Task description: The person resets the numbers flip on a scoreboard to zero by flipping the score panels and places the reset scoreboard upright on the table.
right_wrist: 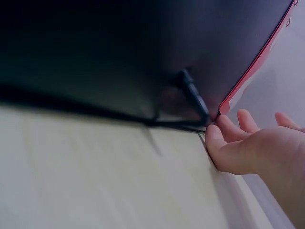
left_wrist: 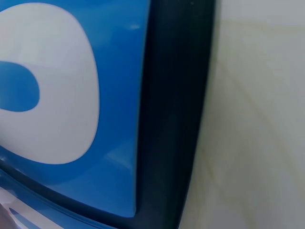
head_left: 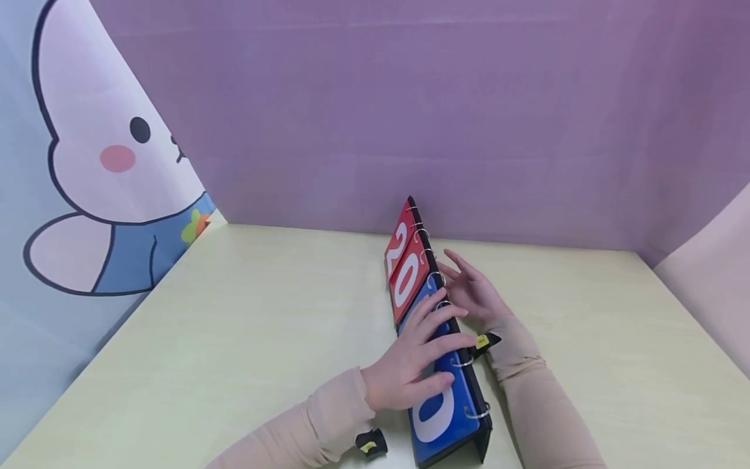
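Observation:
A flip scoreboard (head_left: 439, 339) stands like a tent on the table, its cards hung on metal rings. Its red cards (head_left: 408, 273) at the far end read 2 and 0; a white 0 shows on the nearer blue card (left_wrist: 119, 95). Across the blue cards lies my left hand (head_left: 418, 355), fingers spread, partly covering them. My right hand (head_left: 474, 293) is behind the board, fingers loosely bent. In the right wrist view its thumb and a fingertip are right at the lower corner of the black back panel (right_wrist: 95, 57), beside a thin black brace (right_wrist: 193, 95).
The pale table (head_left: 281, 312) extends to both sides of the scoreboard. A purple backdrop (head_left: 410, 117) rises close behind its far end. At the left hangs a blue cloth with a cartoon rabbit (head_left: 105, 98). Small black straps (head_left: 372, 444) sit by the wrists.

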Tool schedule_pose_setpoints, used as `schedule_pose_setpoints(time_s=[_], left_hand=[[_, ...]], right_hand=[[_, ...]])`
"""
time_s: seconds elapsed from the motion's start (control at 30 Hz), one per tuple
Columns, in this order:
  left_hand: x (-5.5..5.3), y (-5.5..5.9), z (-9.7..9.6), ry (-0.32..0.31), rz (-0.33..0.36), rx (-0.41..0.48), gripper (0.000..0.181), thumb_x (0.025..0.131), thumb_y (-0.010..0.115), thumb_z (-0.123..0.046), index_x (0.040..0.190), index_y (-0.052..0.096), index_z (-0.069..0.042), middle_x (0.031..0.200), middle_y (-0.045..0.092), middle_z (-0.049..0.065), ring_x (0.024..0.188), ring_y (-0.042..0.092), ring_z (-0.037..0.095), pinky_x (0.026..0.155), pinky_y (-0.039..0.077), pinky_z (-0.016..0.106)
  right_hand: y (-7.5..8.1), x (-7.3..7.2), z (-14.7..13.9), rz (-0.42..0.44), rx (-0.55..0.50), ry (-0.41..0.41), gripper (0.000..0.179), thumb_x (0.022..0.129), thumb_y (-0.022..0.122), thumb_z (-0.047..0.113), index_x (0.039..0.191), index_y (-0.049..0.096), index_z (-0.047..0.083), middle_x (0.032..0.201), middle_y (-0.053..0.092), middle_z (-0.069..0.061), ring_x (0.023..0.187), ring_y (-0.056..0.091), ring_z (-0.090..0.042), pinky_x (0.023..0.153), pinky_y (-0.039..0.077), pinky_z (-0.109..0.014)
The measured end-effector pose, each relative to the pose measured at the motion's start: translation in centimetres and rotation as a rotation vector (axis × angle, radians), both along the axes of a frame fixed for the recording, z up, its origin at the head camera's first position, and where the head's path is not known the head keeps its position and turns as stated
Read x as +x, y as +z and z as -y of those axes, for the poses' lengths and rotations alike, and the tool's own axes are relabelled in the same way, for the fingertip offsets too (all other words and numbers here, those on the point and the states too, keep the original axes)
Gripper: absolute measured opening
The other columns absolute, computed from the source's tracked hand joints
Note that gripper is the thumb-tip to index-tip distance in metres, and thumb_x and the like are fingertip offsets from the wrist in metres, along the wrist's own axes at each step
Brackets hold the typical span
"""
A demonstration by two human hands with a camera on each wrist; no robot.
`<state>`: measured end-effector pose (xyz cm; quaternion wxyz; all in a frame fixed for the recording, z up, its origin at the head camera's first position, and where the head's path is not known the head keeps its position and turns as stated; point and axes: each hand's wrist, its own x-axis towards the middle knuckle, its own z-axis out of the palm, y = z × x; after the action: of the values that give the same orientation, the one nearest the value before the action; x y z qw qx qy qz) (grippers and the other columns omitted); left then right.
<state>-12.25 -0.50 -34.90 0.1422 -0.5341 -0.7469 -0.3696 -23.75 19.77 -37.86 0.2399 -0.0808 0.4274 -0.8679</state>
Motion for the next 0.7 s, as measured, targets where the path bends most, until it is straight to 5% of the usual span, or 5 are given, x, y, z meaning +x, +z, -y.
schedule_pose_setpoints(time_s=[0.2, 0.27, 0.43, 0.53, 0.7], left_hand=[[-0.01, 0.04, 0.0, 0.002, 0.008, 0.0, 0.056, 0.098, 0.015, -0.054, 0.133, 0.042, -0.019, 0.149, 0.027, 0.006, 0.146, 0.002, 0.029, 0.117, 0.009, 0.053], [-0.02, 0.05, 0.01, 0.003, 0.002, 0.001, 0.056, 0.098, 0.015, -0.053, 0.133, 0.043, -0.019, 0.149, 0.027, 0.006, 0.146, 0.002, 0.029, 0.117, 0.008, 0.053], [0.01, 0.1, 0.06, 0.007, -0.005, -0.003, 0.056, 0.098, 0.015, -0.053, 0.132, 0.043, -0.019, 0.149, 0.027, 0.007, 0.146, 0.003, 0.03, 0.118, 0.007, 0.052], [0.04, 0.11, 0.04, 0.007, -0.003, -0.005, 0.057, 0.098, 0.015, -0.053, 0.132, 0.044, -0.019, 0.149, 0.027, 0.007, 0.146, 0.003, 0.03, 0.118, 0.007, 0.052], [0.04, 0.07, 0.03, 0.008, -0.005, -0.004, 0.057, 0.098, 0.015, -0.053, 0.132, 0.044, -0.019, 0.149, 0.027, 0.007, 0.146, 0.003, 0.029, 0.118, 0.006, 0.052]], right_hand=[[0.03, -0.16, 0.08, 0.059, -0.023, -0.09, 0.052, 0.103, 0.028, 0.039, 0.149, 0.009, 0.024, 0.129, 0.042, -0.002, 0.104, 0.055, -0.016, 0.091, 0.046, -0.031], [-0.06, -0.26, 0.07, 0.126, -0.056, -0.136, 0.049, 0.102, 0.034, 0.037, 0.146, 0.018, 0.022, 0.128, 0.043, -0.002, 0.106, 0.054, -0.014, 0.091, 0.046, -0.029], [-0.35, -0.52, -0.26, 0.275, -0.188, -0.291, 0.016, 0.1, 0.043, 0.018, 0.108, 0.052, 0.008, 0.096, 0.056, -0.001, 0.084, 0.054, -0.008, 0.078, 0.045, -0.016], [-0.57, -0.67, -0.42, 0.247, -0.199, -0.311, 0.024, 0.101, 0.039, 0.01, 0.088, 0.058, 0.004, 0.08, 0.06, -0.002, 0.072, 0.053, -0.007, 0.069, 0.043, -0.014], [-0.74, -0.74, -0.24, 0.133, -0.1, -0.311, 0.032, 0.101, 0.038, 0.006, 0.082, 0.063, 0.006, 0.074, 0.061, 0.0, 0.065, 0.053, -0.007, 0.062, 0.042, -0.015]])
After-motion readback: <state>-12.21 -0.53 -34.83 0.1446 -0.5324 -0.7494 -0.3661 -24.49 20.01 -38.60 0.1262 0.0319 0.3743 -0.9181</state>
